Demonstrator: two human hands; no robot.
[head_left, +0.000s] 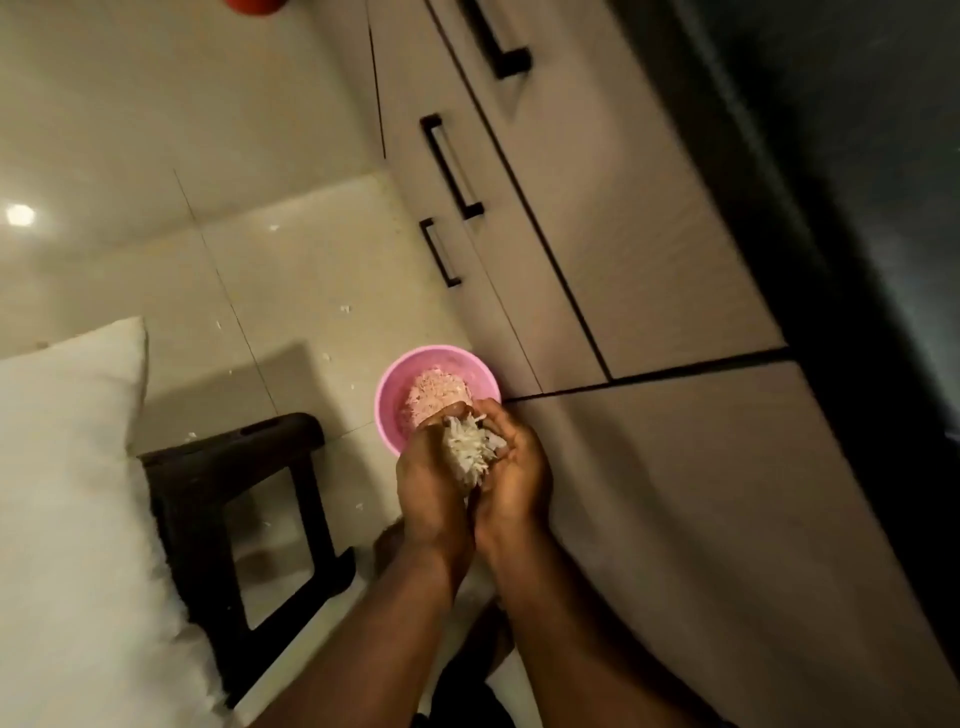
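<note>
A pink bowl (387, 384) stands on the tiled floor beside the cabinet base, with a heap of pale shreds (434, 392) inside. Just above its near rim, my left hand (428, 486) and my right hand (517, 467) are cupped together. They hold a clump of white shredded stuff (467, 449) between the curled fingers and palms. The near part of the bowl is hidden behind my hands.
A dark plastic stool (244, 499) stands to the left on the floor, and a white cushion (67, 493) lies further left. Beige cabinet doors with black handles (449, 166) run along the right. Small white scraps (345, 309) are scattered on the tiles.
</note>
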